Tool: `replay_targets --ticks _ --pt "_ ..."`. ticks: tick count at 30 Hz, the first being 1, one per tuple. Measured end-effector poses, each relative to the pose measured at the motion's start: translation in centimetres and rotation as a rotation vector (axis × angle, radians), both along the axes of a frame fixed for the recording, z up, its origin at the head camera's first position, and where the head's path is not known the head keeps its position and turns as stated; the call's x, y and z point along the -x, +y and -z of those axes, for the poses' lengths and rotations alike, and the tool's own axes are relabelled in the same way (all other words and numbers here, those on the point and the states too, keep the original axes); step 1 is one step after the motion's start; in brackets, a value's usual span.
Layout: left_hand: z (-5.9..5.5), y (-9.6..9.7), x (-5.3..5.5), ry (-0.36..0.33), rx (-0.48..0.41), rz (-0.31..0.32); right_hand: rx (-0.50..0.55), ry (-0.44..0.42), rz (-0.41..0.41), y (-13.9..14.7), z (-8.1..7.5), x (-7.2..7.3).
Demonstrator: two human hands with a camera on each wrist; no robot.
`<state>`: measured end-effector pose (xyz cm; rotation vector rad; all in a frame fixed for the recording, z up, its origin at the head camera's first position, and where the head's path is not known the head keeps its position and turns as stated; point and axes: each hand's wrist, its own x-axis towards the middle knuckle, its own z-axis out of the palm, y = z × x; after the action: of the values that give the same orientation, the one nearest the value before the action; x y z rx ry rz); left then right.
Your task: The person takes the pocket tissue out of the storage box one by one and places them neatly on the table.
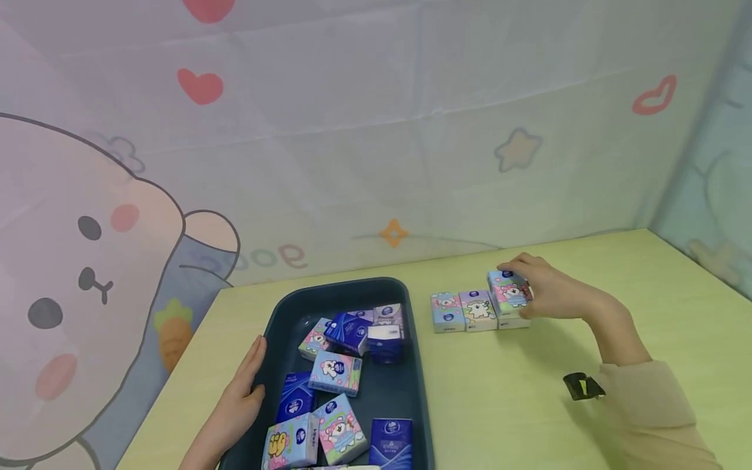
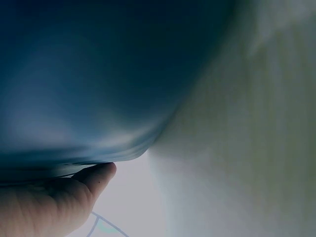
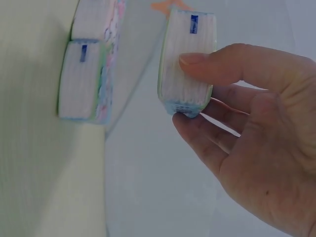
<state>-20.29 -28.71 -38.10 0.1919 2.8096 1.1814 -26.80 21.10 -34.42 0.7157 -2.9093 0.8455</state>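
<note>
In the head view my right hand [image 1: 555, 287] pinches a small tissue pack [image 1: 508, 292] with a pink and blue cartoon print. The right wrist view shows the thumb on the white side of this pack, fingers beneath and behind it. Below the held pack, a tissue pack [image 1: 514, 322] ends a short row, beside a purple tissue pack [image 1: 478, 310] and a light blue tissue pack [image 1: 448, 312]. My left hand [image 1: 235, 398] lies straight-fingered along the left wall of a dark teal bin [image 1: 418, 385]; its thumb [image 2: 101, 177] touches the rim.
Inside the bin lie several loose tissue packs, among them a dark blue pack [image 1: 390, 444] and a cartoon pack [image 1: 335, 373]. The yellow-green table [image 1: 493, 405] meets a printed cloth backdrop [image 1: 364, 163] behind. A black strap [image 1: 583, 386] shows near the right sleeve.
</note>
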Motion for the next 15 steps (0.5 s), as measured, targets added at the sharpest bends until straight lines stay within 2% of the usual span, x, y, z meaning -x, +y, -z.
replay_targets --ticks 15 --pt "0.1 -0.1 0.1 -0.008 -0.001 -0.008 -0.015 -0.021 0.061 2.6 2.2 1.9"
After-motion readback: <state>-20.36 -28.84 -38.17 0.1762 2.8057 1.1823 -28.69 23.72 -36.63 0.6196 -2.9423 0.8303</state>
